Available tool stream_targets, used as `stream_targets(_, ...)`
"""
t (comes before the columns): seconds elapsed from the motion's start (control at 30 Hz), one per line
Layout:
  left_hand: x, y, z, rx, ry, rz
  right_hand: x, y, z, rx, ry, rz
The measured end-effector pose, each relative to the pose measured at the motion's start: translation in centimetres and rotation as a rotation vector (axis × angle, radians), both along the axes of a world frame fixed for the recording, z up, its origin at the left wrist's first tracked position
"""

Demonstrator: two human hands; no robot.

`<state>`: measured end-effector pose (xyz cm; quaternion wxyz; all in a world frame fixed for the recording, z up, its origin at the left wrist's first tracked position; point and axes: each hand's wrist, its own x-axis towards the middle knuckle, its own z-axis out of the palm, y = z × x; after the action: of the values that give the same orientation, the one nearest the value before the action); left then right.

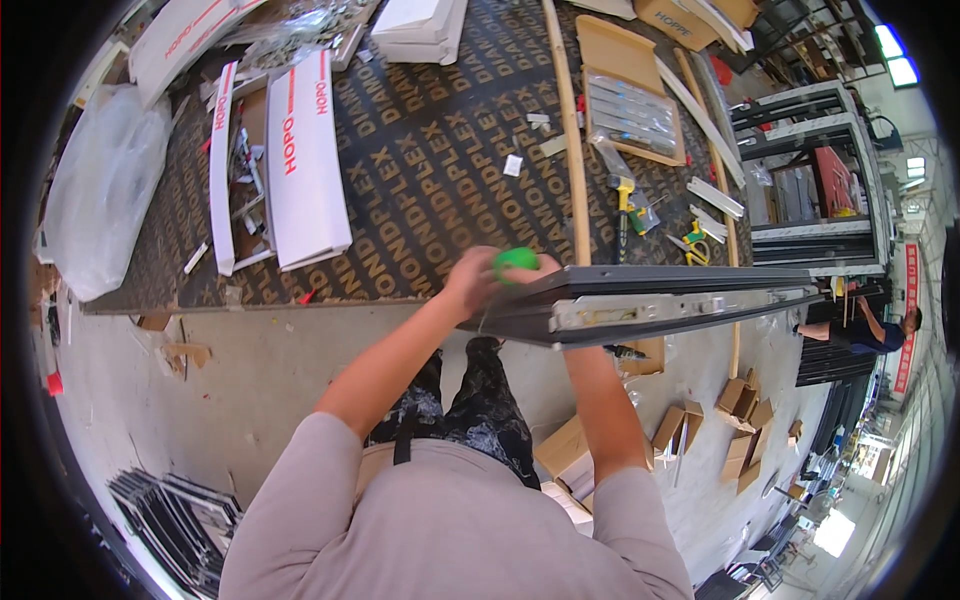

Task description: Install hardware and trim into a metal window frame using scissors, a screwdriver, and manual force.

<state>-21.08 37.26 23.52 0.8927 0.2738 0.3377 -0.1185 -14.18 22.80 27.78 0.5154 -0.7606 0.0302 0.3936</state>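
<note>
A long dark metal frame profile [690,291] with a silver hardware strip [660,308] along its side extends rightward from my hands, its near end at the table edge. At that end my left hand [472,282] is blurred by motion, so its fingers are unclear. My right hand [540,268] comes up from behind the profile, which hides its wrist and part of the forearm. Its fingers are closed around a bright green rounded thing [516,264], too blurred to name, beside the left hand.
On the dark printed board table [420,190] lie an opened white box of metal parts [308,170], a hammer [622,215], yellow-green scissors [692,242] and a carton of wrapped parts [635,115]. Cardboard boxes [745,400] litter the floor; another person [870,330] stands far right.
</note>
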Motion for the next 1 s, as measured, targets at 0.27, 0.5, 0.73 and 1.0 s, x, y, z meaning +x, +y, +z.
stream_targets(0.27,-2.3,3.5,2.6,1.092,-0.457,-0.459,2.2,1.2,-1.7,-0.044,0.082,0.436)
stream_targets(0.5,-2.5,4.5,3.8,1.281,-0.802,-0.684,0.1,1.2,-4.2,0.088,0.141,0.277)
stream_targets(0.73,-0.7,5.4,4.4,1.201,-0.762,-0.763,1.1,-2.0,-13.8,0.62,0.565,-0.073)
stream_targets(1.0,-10.0,4.4,9.0,1.508,-0.545,-1.37,-3.6,0.7,-9.9,0.898,0.394,-0.72)
